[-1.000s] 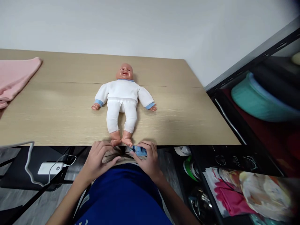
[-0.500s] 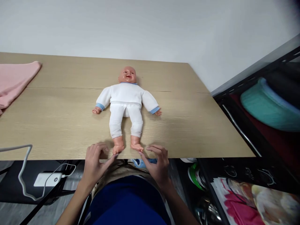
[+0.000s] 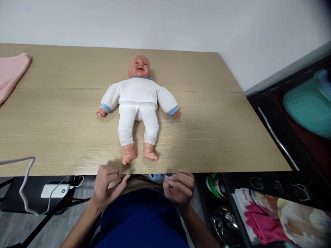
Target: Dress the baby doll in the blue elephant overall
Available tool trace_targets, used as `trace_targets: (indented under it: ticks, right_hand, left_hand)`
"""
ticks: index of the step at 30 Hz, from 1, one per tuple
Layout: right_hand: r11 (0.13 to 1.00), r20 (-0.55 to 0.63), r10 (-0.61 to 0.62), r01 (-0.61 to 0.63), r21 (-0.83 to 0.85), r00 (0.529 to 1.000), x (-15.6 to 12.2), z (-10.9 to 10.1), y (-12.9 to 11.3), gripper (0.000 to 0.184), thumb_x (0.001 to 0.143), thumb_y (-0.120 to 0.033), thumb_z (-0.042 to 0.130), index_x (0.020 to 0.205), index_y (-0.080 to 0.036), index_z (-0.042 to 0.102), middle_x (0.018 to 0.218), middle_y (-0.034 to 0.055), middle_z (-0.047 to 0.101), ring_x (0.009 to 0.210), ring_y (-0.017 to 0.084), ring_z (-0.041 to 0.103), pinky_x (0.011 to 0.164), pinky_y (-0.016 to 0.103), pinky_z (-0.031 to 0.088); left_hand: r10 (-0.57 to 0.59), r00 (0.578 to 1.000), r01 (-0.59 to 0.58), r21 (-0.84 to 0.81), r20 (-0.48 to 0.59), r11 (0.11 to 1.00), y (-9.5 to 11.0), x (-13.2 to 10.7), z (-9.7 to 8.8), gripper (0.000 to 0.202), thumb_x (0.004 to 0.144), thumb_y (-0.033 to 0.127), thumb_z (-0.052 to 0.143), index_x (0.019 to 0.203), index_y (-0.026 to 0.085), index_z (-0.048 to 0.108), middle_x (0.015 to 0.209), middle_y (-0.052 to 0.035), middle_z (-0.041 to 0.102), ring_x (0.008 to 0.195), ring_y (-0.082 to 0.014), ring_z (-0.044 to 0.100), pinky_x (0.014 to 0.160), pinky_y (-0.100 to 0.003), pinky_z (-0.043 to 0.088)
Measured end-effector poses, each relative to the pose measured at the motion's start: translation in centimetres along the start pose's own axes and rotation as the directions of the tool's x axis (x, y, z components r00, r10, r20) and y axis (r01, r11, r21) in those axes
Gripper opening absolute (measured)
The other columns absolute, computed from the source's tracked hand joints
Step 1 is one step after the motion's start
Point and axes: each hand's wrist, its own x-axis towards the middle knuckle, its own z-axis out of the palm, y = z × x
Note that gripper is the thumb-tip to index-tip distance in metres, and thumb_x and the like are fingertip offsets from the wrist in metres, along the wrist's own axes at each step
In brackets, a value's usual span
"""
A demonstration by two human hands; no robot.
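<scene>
A baby doll [image 3: 138,93] in a white top and white trousers with blue cuffs lies on its back on the wooden table [image 3: 212,134]. Its arms are spread, and its bare feet point at the front edge. Just below the feet, at that edge, is my left hand [image 3: 108,186], its fingers bent and its thumb held apart, with nothing in it. My right hand [image 3: 179,187] is to the right of the feet, slightly off the edge; its fingers are curled in toward the thumb, and I see nothing held. Neither hand touches the doll.
Pink cloth [image 3: 11,74] lies at the table's left. A white power bank [image 3: 54,190] with a cable rests on a black surface below the left edge. On the right stands a black shelf holding a teal bundle [image 3: 307,103]; a pink item [image 3: 265,222] sits lower down.
Both hands have drawn back from the doll's feet toward my body. My right hand has moved right and its fingers have curled in. The view has shifted, making the doll look larger.
</scene>
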Motion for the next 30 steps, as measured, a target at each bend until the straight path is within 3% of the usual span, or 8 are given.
trace_targets:
  ticks: [5, 8, 11, 16, 20, 23, 25, 30]
  right_hand:
    - [0.999, 0.109, 0.000, -0.005, 0.042, 0.994, -5.5, -1.5, 1.4, 0.044, 0.088, -0.004, 0.079, 0.115, -0.035, 0.064, 0.091, -0.0009, 0.073, 0.067, 0.025, 0.072, 0.060, 0.045, 0.064]
    - [0.992, 0.296, 0.116, -0.093, -0.089, 0.948, -7.4, -1.2, 2.0, 0.034, 0.098, -0.026, 0.081, 0.130, -0.029, 0.069, 0.107, 0.0097, 0.081, 0.090, 0.034, 0.080, 0.075, 0.051, 0.068]
    - [0.920, 0.435, 0.356, -0.230, -0.316, 0.827, -8.8, 0.3, 2.3, 0.035, 0.104, -0.047, 0.075, 0.127, -0.021, 0.071, 0.113, 0.0170, 0.082, 0.107, 0.039, 0.079, 0.092, 0.055, 0.066]
    - [0.842, 0.510, 0.535, -0.375, -0.388, 0.674, -8.4, 2.0, 1.9, 0.012, 0.097, -0.026, 0.066, 0.104, -0.024, 0.075, 0.100, 0.0118, 0.083, 0.094, 0.031, 0.076, 0.091, 0.043, 0.058]
    - [0.942, 0.698, 0.278, -0.330, -0.062, 0.660, -5.8, -0.8, -0.1, 0.016, 0.090, -0.021, 0.067, 0.102, -0.024, 0.076, 0.101, 0.0080, 0.081, 0.099, 0.029, 0.072, 0.098, 0.043, 0.053]
    - [0.945, 0.807, -0.006, -0.260, 0.197, 0.591, -5.1, -3.8, -0.9, 0.031, 0.097, -0.030, 0.066, 0.124, -0.023, 0.079, 0.117, 0.0090, 0.082, 0.108, 0.030, 0.071, 0.105, 0.048, 0.052]
    - [0.930, 0.800, 0.009, -0.298, 0.213, 0.601, -5.9, -5.2, 0.1, 0.045, 0.105, -0.039, 0.061, 0.145, -0.025, 0.076, 0.137, 0.0113, 0.079, 0.122, 0.032, 0.072, 0.111, 0.051, 0.054]
    - [0.849, 0.518, 0.494, -0.517, -0.113, 0.698, -10.0, -5.3, 6.4, 0.054, 0.113, -0.052, 0.057, 0.156, -0.021, 0.067, 0.149, 0.0188, 0.075, 0.139, 0.033, 0.071, 0.117, 0.056, 0.059]
  left_hand:
    - [0.226, 0.951, -0.193, -0.165, 0.210, 0.967, 0.2, -4.8, 2.1, 0.018, 0.110, 0.019, 0.074, 0.097, 0.024, 0.063, 0.080, 0.0005, 0.074, 0.067, -0.0168, 0.067, 0.069, -0.035, 0.051]
    - [0.061, 0.888, -0.003, -0.127, 0.455, 0.992, -0.9, -7.1, 4.3, 0.010, 0.115, 0.028, 0.068, 0.106, 0.023, 0.069, 0.089, -0.0035, 0.079, 0.080, -0.0218, 0.075, 0.078, -0.037, 0.057]
    - [-0.231, 0.785, 0.324, -0.062, 0.575, 0.944, -2.4, -8.4, 7.1, 0.023, 0.119, 0.041, 0.060, 0.121, 0.023, 0.075, 0.114, -0.0100, 0.086, 0.107, -0.0297, 0.082, 0.099, -0.045, 0.064]
    - [-0.499, 0.681, 0.635, -0.092, 0.536, 0.767, -3.9, -8.3, 11.9, 0.060, 0.113, 0.064, 0.063, 0.154, 0.020, 0.070, 0.153, -0.0184, 0.079, 0.160, -0.0401, 0.062, 0.139, -0.060, 0.043]
    - [-0.537, 0.620, 0.705, -0.106, 0.573, 0.701, -4.5, -7.4, 14.1, 0.060, 0.106, 0.069, 0.066, 0.142, 0.023, 0.077, 0.145, -0.0152, 0.084, 0.155, -0.0400, 0.066, 0.139, -0.059, 0.043]
    - [-0.536, 0.596, 0.713, -0.087, 0.598, 0.696, -5.2, -7.1, 14.6, 0.056, 0.104, 0.068, 0.065, 0.134, 0.024, 0.079, 0.132, -0.0131, 0.088, 0.146, -0.0378, 0.072, 0.132, -0.054, 0.050]
    - [-0.530, 0.582, 0.709, -0.066, 0.617, 0.702, -5.6, -7.3, 14.6, 0.055, 0.102, 0.068, 0.066, 0.130, 0.023, 0.080, 0.125, -0.0135, 0.089, 0.141, -0.0380, 0.074, 0.128, -0.053, 0.053]
    - [-0.539, 0.527, 0.699, 0.024, 0.657, 0.714, -5.9, -7.8, 13.7, 0.049, 0.098, 0.063, 0.072, 0.118, 0.018, 0.078, 0.117, -0.0199, 0.087, 0.122, -0.0422, 0.080, 0.117, -0.057, 0.059]
